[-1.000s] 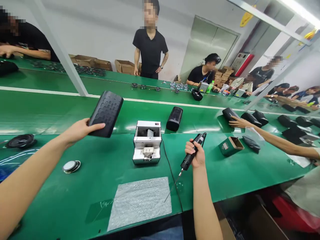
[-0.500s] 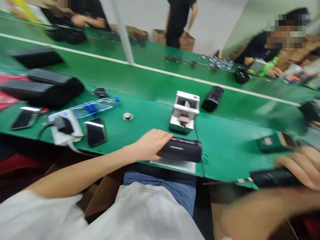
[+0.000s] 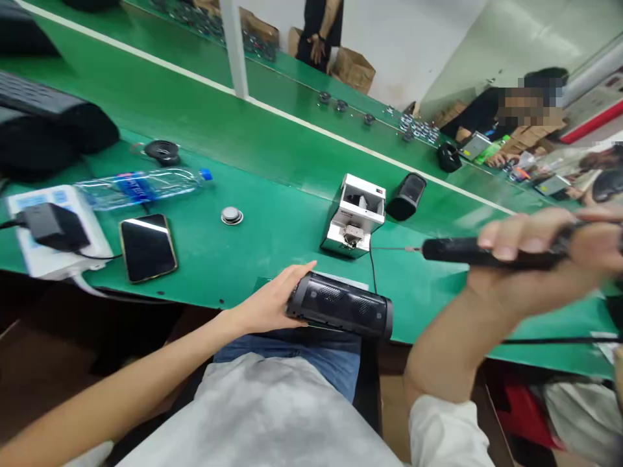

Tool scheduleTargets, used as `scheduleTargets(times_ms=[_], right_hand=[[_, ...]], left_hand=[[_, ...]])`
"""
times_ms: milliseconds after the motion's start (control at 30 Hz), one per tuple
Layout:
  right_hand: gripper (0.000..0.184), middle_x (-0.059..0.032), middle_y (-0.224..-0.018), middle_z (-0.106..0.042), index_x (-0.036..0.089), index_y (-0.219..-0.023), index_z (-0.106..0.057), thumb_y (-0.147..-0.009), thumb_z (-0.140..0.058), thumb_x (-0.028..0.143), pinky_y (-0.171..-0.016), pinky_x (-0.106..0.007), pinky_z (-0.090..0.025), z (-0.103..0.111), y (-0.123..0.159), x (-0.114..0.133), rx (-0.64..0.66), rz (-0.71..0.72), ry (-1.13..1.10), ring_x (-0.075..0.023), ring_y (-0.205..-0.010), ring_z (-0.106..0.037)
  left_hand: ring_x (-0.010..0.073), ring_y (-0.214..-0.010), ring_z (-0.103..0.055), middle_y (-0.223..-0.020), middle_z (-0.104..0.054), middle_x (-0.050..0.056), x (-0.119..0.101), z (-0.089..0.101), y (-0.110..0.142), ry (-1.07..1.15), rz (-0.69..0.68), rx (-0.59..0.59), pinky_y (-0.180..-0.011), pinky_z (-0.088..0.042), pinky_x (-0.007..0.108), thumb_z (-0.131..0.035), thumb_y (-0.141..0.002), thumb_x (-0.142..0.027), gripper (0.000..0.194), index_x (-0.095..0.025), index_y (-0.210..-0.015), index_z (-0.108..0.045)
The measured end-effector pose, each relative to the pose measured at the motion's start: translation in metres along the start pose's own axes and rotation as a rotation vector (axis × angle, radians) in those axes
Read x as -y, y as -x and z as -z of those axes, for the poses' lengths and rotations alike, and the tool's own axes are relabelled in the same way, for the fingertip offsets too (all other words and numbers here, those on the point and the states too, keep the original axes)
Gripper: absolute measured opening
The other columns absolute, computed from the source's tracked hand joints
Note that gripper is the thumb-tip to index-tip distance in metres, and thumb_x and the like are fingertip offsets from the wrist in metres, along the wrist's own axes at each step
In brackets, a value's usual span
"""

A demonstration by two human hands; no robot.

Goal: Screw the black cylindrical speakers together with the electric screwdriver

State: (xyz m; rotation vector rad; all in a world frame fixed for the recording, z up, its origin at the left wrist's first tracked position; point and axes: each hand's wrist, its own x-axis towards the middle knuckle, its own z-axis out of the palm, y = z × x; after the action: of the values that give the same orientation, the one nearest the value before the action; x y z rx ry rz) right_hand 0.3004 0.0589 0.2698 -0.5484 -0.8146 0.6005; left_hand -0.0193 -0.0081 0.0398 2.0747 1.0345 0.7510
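Observation:
My left hand [image 3: 280, 299] is closed round the left end of a black cylindrical speaker [image 3: 343, 305] at the bench's near edge. The speaker lies sideways, its side with two perforated round areas facing up. In my right hand [image 3: 530, 246] is a black electric screwdriver [image 3: 452, 249], raised at the right and slightly blurred. Its thin bit points left, towards a white screw feeder [image 3: 354, 214] in the middle of the bench. Whether the bit tip touches the feeder I cannot tell. A pale flat sheet lies partly hidden behind the speaker.
Behind the feeder stands another black speaker [image 3: 407, 196]. To the left are a small round metal part [image 3: 232, 216], a phone [image 3: 148, 248], a plastic bottle [image 3: 141, 187], a loose speaker driver [image 3: 162, 152] and a white power strip [image 3: 58, 227]. Other people are across the bench.
My right hand has brought the screwdriver up and left, from the right edge towards the feeder. The speaker in my left hand has turned, showing its perforated side. The view has shifted.

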Motion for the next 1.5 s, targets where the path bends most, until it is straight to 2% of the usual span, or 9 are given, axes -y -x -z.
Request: scheduleTargets(times_ms=[100,233,400,600,767,967,1033,1200,1500], right_hand=[[0.012,0.0108,-0.056,-0.041,0.028,-0.089,-0.070,-0.086,-0.082,0.025,-0.034,-0.022,-0.033,-0.033,0.006,-0.046,0.274,0.226,0.025,-0.0084,-0.037,-0.035],[0.016,0.0100,-0.056,-0.045,0.026,-0.087,-0.066,-0.091,-0.081,0.022,-0.036,-0.026,-0.035,-0.057,0.014,-0.083,0.378,0.261,0.103,-0.0097,-0.038,-0.040],[0.027,0.0116,-0.056,-0.042,0.028,-0.086,-0.061,-0.096,-0.085,0.035,-0.038,-0.029,-0.037,-0.063,0.014,-0.096,0.361,0.256,0.269,-0.0098,-0.038,-0.039],[0.017,0.0116,-0.055,-0.045,0.025,-0.081,-0.060,-0.092,-0.073,0.025,-0.038,-0.028,-0.039,-0.066,0.006,-0.107,0.263,0.225,0.350,-0.0096,-0.037,-0.045],[0.033,0.0100,-0.060,-0.043,0.030,-0.086,-0.057,-0.100,-0.083,0.044,-0.042,-0.030,-0.041,-0.066,0.008,-0.104,0.289,0.226,0.409,-0.0096,-0.042,-0.042],[0.036,0.0118,-0.061,-0.047,0.036,-0.098,-0.060,-0.093,-0.089,0.057,-0.043,-0.036,-0.048,-0.059,0.005,-0.098,0.785,0.059,0.306,-0.0141,-0.043,-0.040],[0.035,0.0111,-0.060,-0.047,0.037,-0.099,-0.060,-0.094,-0.087,0.060,-0.045,-0.037,-0.050,-0.059,0.006,-0.101,0.725,0.077,0.342,-0.0151,-0.044,-0.041],[0.027,0.0073,-0.063,-0.041,0.035,-0.091,-0.055,-0.099,-0.079,0.043,-0.046,-0.038,-0.042,-0.062,0.015,-0.107,0.233,0.218,0.482,-0.0141,-0.045,-0.034],[0.023,0.0089,-0.059,-0.040,0.031,-0.089,-0.059,-0.095,-0.077,0.019,-0.043,-0.035,-0.038,-0.063,0.027,-0.096,0.311,0.192,0.396,-0.0127,-0.043,-0.037]], left_hand=[[0.0430,-0.158,-0.053,-0.168,-0.051,0.019,0.009,-0.012,0.003,0.094,0.047,-0.031,-0.130,-0.050,0.066,-0.098,-0.086,-0.037,0.132,-0.035,-0.182,-0.007],[0.0443,-0.158,-0.053,-0.168,-0.047,0.019,0.011,-0.018,0.002,0.122,0.031,-0.066,-0.129,-0.050,0.066,-0.097,-0.086,-0.038,0.121,-0.035,-0.178,-0.018],[0.0435,-0.154,-0.056,-0.165,-0.048,0.019,0.014,-0.017,0.000,0.153,0.005,-0.058,-0.127,-0.053,0.064,-0.096,-0.086,-0.039,0.114,-0.035,-0.174,-0.023],[0.0424,-0.152,-0.059,-0.163,-0.051,0.017,0.013,-0.018,-0.001,0.161,-0.002,-0.076,-0.126,-0.055,0.062,-0.096,-0.086,-0.042,0.113,-0.035,-0.173,-0.026],[0.0430,-0.153,-0.058,-0.163,-0.051,0.017,0.013,-0.018,-0.001,0.153,-0.004,-0.078,-0.126,-0.055,0.063,-0.097,-0.085,-0.042,0.114,-0.035,-0.173,-0.025],[0.0436,-0.153,-0.058,-0.164,-0.051,0.018,0.016,-0.018,-0.002,0.160,-0.002,-0.050,-0.127,-0.053,0.064,-0.096,-0.086,-0.045,0.114,-0.034,-0.174,-0.024],[0.0436,-0.154,-0.058,-0.165,-0.051,0.018,0.016,-0.018,-0.002,0.162,0.000,-0.048,-0.128,-0.052,0.064,-0.095,-0.087,-0.045,0.113,-0.034,-0.174,-0.024],[0.0439,-0.156,-0.058,-0.167,-0.051,0.019,0.014,-0.017,-0.001,0.158,0.018,-0.045,-0.129,-0.052,0.064,-0.095,-0.088,-0.044,0.114,-0.034,-0.176,-0.022],[0.0433,-0.156,-0.056,-0.167,-0.051,0.018,0.018,-0.019,-0.002,0.186,0.018,-0.030,-0.131,-0.050,0.064,-0.096,-0.087,-0.040,0.117,-0.034,-0.176,-0.021]])
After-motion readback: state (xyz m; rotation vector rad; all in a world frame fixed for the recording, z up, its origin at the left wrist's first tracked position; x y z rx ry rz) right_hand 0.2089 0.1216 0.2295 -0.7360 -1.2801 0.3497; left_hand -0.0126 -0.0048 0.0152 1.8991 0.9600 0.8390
